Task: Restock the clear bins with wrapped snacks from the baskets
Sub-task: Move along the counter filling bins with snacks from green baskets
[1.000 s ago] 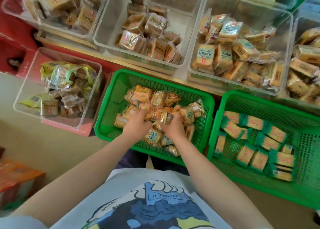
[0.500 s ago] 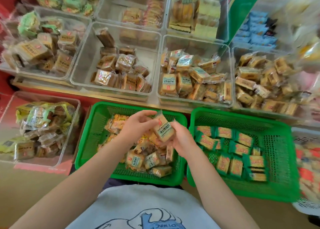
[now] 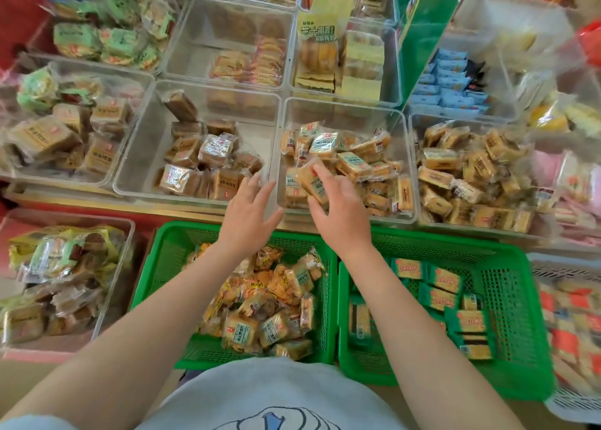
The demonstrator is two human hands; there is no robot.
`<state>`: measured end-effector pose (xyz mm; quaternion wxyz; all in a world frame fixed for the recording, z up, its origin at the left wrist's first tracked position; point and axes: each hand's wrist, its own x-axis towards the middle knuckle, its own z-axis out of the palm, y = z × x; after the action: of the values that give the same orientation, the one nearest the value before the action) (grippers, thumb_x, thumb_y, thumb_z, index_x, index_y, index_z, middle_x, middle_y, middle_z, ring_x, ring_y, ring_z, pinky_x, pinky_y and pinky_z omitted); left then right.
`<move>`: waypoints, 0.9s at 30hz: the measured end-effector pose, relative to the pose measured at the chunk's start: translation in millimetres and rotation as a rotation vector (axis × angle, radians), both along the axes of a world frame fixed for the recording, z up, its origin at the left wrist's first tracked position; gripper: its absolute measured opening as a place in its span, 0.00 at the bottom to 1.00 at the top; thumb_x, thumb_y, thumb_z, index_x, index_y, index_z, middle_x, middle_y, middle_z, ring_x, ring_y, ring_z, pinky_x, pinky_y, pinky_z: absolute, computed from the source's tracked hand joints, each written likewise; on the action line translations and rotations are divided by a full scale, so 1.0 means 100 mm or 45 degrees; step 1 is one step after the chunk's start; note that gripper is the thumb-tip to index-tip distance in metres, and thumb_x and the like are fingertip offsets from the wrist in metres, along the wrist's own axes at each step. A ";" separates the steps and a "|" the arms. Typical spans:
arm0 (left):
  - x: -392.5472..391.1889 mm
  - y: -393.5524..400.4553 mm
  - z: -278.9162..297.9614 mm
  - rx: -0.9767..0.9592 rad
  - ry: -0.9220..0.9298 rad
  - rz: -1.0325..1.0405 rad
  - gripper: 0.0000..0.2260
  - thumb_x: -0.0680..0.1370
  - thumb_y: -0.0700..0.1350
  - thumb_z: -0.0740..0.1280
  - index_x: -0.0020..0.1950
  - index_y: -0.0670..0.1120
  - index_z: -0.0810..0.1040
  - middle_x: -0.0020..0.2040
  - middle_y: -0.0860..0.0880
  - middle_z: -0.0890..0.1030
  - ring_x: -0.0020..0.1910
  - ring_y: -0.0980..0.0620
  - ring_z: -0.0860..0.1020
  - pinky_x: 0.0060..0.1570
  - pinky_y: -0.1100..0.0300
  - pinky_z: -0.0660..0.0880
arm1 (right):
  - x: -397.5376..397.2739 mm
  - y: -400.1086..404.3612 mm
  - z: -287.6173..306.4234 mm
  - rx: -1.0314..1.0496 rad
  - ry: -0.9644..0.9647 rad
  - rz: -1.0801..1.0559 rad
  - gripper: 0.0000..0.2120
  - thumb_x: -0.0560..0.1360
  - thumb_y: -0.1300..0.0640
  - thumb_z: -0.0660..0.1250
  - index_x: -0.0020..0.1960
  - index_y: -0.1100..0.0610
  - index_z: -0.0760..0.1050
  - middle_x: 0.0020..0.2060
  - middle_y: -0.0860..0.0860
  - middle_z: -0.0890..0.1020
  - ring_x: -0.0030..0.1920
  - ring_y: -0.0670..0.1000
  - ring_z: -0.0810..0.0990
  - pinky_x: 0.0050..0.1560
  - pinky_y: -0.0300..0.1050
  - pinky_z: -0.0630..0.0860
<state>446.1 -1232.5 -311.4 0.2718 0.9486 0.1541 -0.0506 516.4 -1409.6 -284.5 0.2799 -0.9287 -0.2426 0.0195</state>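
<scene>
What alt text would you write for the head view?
A right hand lowers a wrapped snack into a clear bin of similar snacks; the open left hand hovers beside it, above two green baskets.

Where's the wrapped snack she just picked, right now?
In the head view, centre: the wrapped snack is pinched in the right hand over the front left corner of the middle clear bin, above the left green basket; the left hand is open beside it.
</scene>
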 end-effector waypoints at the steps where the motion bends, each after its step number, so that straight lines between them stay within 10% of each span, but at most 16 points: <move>1: -0.03 0.04 -0.12 0.104 0.088 -0.101 0.29 0.82 0.62 0.52 0.82 0.56 0.50 0.82 0.49 0.48 0.81 0.48 0.44 0.78 0.47 0.45 | 0.08 0.05 -0.05 -0.127 -0.036 0.070 0.27 0.81 0.52 0.64 0.79 0.46 0.61 0.63 0.57 0.75 0.58 0.55 0.77 0.51 0.52 0.79; 5: -0.05 0.06 -0.36 0.206 0.140 -0.163 0.29 0.81 0.65 0.42 0.81 0.59 0.40 0.82 0.52 0.46 0.80 0.51 0.40 0.77 0.48 0.37 | 0.35 0.24 -0.24 -0.556 -0.114 0.183 0.25 0.84 0.53 0.57 0.80 0.45 0.59 0.75 0.59 0.67 0.75 0.60 0.65 0.69 0.60 0.66; 14: -0.04 0.07 -0.44 0.237 0.097 -0.162 0.31 0.80 0.68 0.40 0.80 0.59 0.37 0.82 0.51 0.49 0.81 0.49 0.42 0.77 0.48 0.36 | 1.16 0.46 -0.22 -0.603 -0.090 -0.281 0.20 0.80 0.63 0.55 0.70 0.59 0.71 0.75 0.61 0.65 0.77 0.61 0.61 0.75 0.61 0.59; 20: -0.03 0.07 -0.45 0.237 0.133 -0.158 0.30 0.80 0.67 0.42 0.77 0.61 0.32 0.82 0.52 0.46 0.80 0.50 0.39 0.76 0.48 0.35 | 0.89 0.50 -0.41 -0.470 -0.202 0.333 0.23 0.81 0.47 0.54 0.73 0.51 0.70 0.76 0.55 0.67 0.77 0.58 0.62 0.76 0.63 0.56; 27: -0.02 0.08 -0.45 0.245 0.143 -0.187 0.31 0.81 0.66 0.43 0.80 0.59 0.34 0.82 0.52 0.45 0.80 0.49 0.39 0.77 0.47 0.36 | 1.02 0.28 -0.45 -0.650 -0.043 0.115 0.23 0.85 0.46 0.50 0.79 0.44 0.61 0.81 0.56 0.56 0.81 0.57 0.50 0.80 0.59 0.47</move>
<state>444.4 -1224.1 -356.0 0.1659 0.9747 0.1034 -0.1084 618.0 -1382.0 -329.7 0.0312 -0.9577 -0.2755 0.0770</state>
